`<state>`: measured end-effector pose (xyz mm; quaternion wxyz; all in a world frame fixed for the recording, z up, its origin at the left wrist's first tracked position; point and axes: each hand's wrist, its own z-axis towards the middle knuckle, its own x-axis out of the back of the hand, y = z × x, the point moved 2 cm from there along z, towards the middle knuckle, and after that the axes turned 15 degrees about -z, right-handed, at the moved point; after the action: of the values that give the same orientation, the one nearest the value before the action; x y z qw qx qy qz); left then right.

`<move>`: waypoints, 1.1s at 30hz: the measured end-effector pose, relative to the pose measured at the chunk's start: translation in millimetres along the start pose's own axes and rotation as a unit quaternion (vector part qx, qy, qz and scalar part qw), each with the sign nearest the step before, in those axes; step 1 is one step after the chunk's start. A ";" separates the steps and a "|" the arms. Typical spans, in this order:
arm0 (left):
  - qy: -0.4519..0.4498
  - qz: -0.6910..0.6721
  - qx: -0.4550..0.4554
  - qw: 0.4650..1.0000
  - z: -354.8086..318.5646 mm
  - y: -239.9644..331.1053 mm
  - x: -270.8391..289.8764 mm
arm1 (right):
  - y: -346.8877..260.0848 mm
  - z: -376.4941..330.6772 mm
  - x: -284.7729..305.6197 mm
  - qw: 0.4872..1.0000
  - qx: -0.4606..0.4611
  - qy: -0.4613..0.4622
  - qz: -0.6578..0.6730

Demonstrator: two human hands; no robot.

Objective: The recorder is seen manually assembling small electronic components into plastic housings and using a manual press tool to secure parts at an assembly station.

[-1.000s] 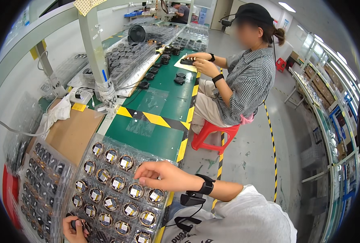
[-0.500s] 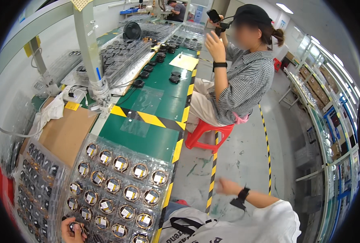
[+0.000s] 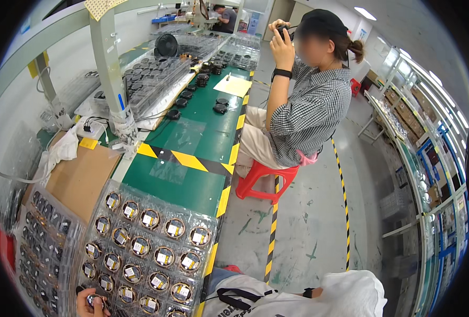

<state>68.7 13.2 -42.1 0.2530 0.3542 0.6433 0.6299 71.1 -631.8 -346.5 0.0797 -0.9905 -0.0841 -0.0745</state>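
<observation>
Round dark module (image 3: pixel 95 300) in left hand (image 3: pixel 88 302), fingers curled around it, by clear tray's (image 3: pixel 145 198) near-left edge; facing, long axis unclear; right hand (image 3: pixel 299 294) well apart, mostly hidden, grip can't tell.

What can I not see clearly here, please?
In the head view:
Left hand: wrist cut off by the lower edge.
Round part it holds: partly covered by that hand.
Right hand: apparently hidden behind the grey shirt.
Dark object: mostly covered by the co-worker's hands.
White labels: print too small.
</observation>
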 end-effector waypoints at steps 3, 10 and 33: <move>-0.015 -0.008 0.005 1.000 -4.6 10.0 -10.1 | 9.9 -2.7 8.0 0.999 0.040 -0.006 -0.015; -0.020 0.090 -0.024 0.995 5.8 -16.1 13.2 | 18.2 6.2 6.2 0.987 0.150 -0.010 -0.047; -0.082 0.108 -0.006 0.991 -1.2 -1.0 12.4 | -126.7 -47.7 239.5 0.896 0.166 0.407 -0.057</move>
<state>59.9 22.1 -41.5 0.2369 0.4704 0.5748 0.6262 275.5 -479.5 -243.0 0.2658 -0.8394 -0.1123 -0.4606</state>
